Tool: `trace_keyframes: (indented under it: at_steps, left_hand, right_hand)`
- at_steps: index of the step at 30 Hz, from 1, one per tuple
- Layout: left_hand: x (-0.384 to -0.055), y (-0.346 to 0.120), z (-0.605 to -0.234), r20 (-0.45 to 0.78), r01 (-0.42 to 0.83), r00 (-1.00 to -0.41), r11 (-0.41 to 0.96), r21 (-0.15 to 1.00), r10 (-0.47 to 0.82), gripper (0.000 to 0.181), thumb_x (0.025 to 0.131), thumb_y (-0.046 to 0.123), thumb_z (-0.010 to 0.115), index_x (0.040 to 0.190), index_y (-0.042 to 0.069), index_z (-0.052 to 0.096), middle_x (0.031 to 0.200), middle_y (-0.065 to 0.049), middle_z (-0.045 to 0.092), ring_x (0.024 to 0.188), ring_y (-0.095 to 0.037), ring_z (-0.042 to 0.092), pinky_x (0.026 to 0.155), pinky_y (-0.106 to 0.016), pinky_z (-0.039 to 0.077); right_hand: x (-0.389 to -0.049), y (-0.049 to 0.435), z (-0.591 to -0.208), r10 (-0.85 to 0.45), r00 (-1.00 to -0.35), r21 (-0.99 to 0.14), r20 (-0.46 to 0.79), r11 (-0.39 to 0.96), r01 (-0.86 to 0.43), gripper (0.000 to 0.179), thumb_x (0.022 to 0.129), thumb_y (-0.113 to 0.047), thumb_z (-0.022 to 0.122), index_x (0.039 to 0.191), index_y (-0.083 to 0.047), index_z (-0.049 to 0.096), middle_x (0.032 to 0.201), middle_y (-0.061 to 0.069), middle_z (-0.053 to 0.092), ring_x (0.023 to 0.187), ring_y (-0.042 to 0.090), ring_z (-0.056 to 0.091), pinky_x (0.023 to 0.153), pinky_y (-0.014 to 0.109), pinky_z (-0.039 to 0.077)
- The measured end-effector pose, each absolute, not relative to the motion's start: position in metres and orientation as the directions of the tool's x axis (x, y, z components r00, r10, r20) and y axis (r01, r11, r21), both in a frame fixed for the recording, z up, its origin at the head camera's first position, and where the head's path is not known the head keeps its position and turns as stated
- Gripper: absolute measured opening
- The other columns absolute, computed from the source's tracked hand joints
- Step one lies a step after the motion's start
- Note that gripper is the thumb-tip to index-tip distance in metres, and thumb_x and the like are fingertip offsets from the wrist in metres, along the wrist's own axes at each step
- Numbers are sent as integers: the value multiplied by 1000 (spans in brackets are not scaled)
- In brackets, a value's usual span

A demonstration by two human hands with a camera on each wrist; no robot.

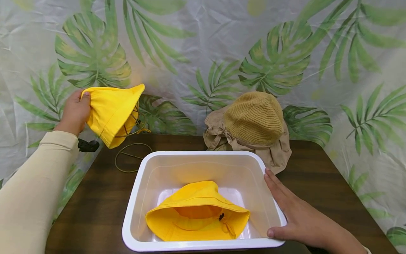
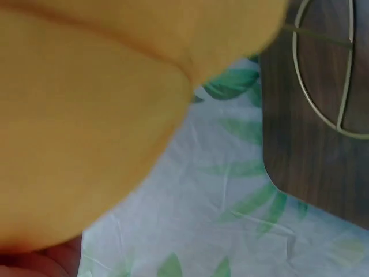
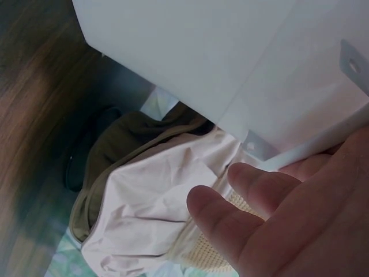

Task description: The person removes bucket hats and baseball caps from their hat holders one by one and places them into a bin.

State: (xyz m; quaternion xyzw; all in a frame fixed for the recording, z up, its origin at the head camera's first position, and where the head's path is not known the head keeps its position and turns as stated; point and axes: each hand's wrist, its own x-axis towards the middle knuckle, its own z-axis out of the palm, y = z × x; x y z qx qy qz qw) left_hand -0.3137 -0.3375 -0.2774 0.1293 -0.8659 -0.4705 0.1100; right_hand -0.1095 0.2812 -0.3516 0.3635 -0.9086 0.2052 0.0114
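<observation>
My left hand point(image 1: 75, 110) grips a yellow hat point(image 1: 111, 111) by its crown, off to the left and above the table. The hat fills much of the left wrist view, its brim side facing right. Thin wires of a hat stand point(image 1: 139, 121) show at the brim opening; whether the hat still touches them I cannot tell. A second yellow hat point(image 1: 196, 215), with a cord and dark toggle, lies in a white plastic bin point(image 1: 203, 153). Along the bin's right rim rests my right hand point(image 1: 298, 211), fingers extended, thumb at the front corner.
Behind the bin, at the right, sits a tan knitted hat point(image 1: 255, 118) with a beige fabric brim and bow. The wire stand's round base point(image 1: 118, 163) is left of the bin on the dark wooden table point(image 1: 92, 197). A leaf-patterned cloth point(image 1: 209, 46) hangs behind.
</observation>
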Motion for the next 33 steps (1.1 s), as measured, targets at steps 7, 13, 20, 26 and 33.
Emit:
trace_keyframes:
  at_steps: [7,13,20,26,33]
  left_hand:
    - [-334,-340,-266,73,-65,-976,591,804,-206,72,101,57,20,160,15,19,159,-20,25,137,-37,31,111,-51,29]
    - [-339,-346,-249,14,-8,-1000,687,726,-27,74,103,54,19,159,6,14,153,-29,26,135,-45,30,109,-59,27]
    - [-335,-340,-225,-81,44,-990,788,614,119,66,106,46,20,150,-3,28,135,-27,41,116,-39,47,93,-52,43]
    - [-327,-333,-223,-153,9,-979,770,638,138,68,106,46,21,155,-2,21,141,-27,39,118,-36,51,96,-53,47]
    - [-316,-333,-240,-153,-31,-984,744,668,96,71,106,47,18,157,-2,9,154,-34,20,137,-49,28,107,-62,30]
  right_hand:
    - [-104,287,-347,-629,-763,-373,147,679,-632,117,80,-52,76,160,-9,2,166,11,-2,147,0,2,101,3,9]
    - [-103,291,-349,-635,-761,-355,136,685,-636,121,78,-49,80,160,-7,3,166,11,-3,147,0,3,103,9,16]
    - [-102,291,-349,-655,-734,-386,180,639,-665,117,81,-54,75,159,-4,4,166,14,-3,147,1,4,102,6,13]
    - [-105,288,-349,-664,-725,-385,182,631,-674,118,80,-51,77,159,-4,4,166,14,-3,148,2,2,102,4,11]
    - [-111,284,-354,-648,-750,-401,132,657,-638,119,79,-46,80,160,-9,2,166,10,-5,148,2,2,102,3,10]
